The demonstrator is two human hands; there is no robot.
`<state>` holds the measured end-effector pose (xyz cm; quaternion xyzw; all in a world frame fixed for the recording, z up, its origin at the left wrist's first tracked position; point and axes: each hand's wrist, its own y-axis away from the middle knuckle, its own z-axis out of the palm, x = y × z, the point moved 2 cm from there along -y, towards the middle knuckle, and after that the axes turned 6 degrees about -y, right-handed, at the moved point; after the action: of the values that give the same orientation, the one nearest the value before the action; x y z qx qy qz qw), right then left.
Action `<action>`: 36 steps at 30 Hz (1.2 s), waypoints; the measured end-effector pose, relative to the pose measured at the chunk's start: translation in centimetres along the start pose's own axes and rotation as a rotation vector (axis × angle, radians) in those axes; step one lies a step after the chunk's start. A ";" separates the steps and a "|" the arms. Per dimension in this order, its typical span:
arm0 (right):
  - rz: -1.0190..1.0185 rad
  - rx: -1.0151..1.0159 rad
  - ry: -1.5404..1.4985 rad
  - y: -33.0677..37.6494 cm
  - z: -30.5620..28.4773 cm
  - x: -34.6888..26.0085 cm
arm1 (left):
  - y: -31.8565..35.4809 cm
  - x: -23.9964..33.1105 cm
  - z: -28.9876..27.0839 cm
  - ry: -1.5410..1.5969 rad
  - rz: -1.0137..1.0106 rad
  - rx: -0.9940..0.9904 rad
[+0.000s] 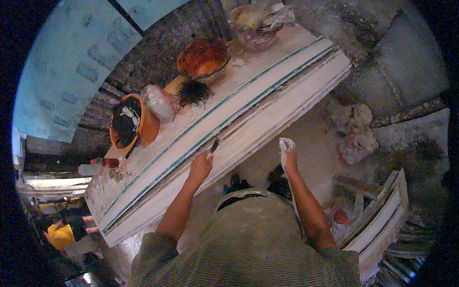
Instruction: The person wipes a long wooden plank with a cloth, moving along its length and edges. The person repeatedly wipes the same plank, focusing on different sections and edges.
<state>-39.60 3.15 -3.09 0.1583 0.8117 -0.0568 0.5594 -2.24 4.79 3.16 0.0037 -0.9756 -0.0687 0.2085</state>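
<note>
A long, narrow white board [287,107] is set slantwise along the near edge of the bench [224,86], running from lower left to upper right. Its face is pale and chalky, marked lengthwise by rough grey-brown streaks, and along its edges uneven, layered ridges are seen. On its far side it is flanked by a white strip [239,102] bordered by two green lines. The hands are held well apart. A small dark tool [214,145] is gripped in the closed left hand [202,165] over the board; whether contact is made cannot be told. The right hand [289,159] is held off the board's near side, its fingers covered by white matter; whether anything is grasped there cannot be told. Behind the strip, an orange bucket [152,126] and a black fibrous clump [192,92] are seen.
</note>
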 end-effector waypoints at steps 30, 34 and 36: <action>0.370 -0.065 -0.610 -14.4 -21.8 13.4 | -8.1 7.2 1.6 0.074 -0.003 -0.110; 0.365 0.130 -0.422 -14.2 -24.5 19.9 | -5.0 6.3 1.1 0.016 -0.182 -0.225; 0.297 0.082 -0.419 -14.6 -25.5 24.0 | -8.6 10.2 3.6 -0.064 -0.127 -0.114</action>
<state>-74.73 0.93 -17.19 0.2830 0.6429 -0.0383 0.7107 -13.18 -3.57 2.88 0.0512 -0.9741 -0.1375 0.1721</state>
